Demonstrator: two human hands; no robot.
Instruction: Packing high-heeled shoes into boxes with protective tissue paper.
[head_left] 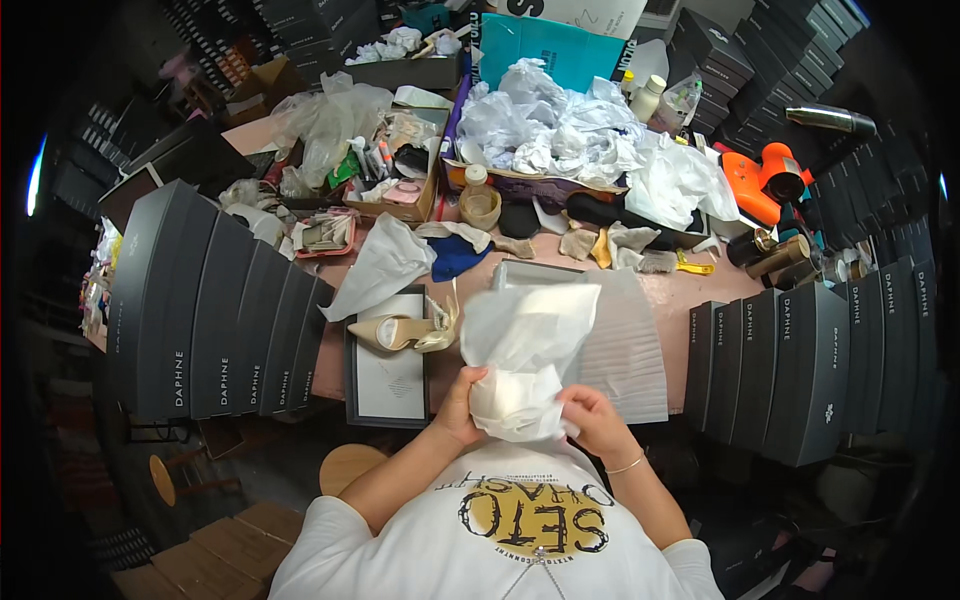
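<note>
left hand (462, 405) + right hand (592, 418) — both grasping white tissue paper (520, 350) | beige heeled shoe (400, 332) — on open box (385, 385)

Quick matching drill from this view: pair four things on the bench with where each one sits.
Things:
1. beige high-heeled shoe
2. orange handheld tool
3. teal paper bag
4. white tissue-paper bundle

Places:
A. far side of the table, behind the crumpled white paper pile
B. in both hands, left hand and right hand
C. on the open shoebox lid, left of the hands
D. far right of the table, beside dark boxes

Pairs: 1-C, 2-D, 3-A, 4-B
</note>
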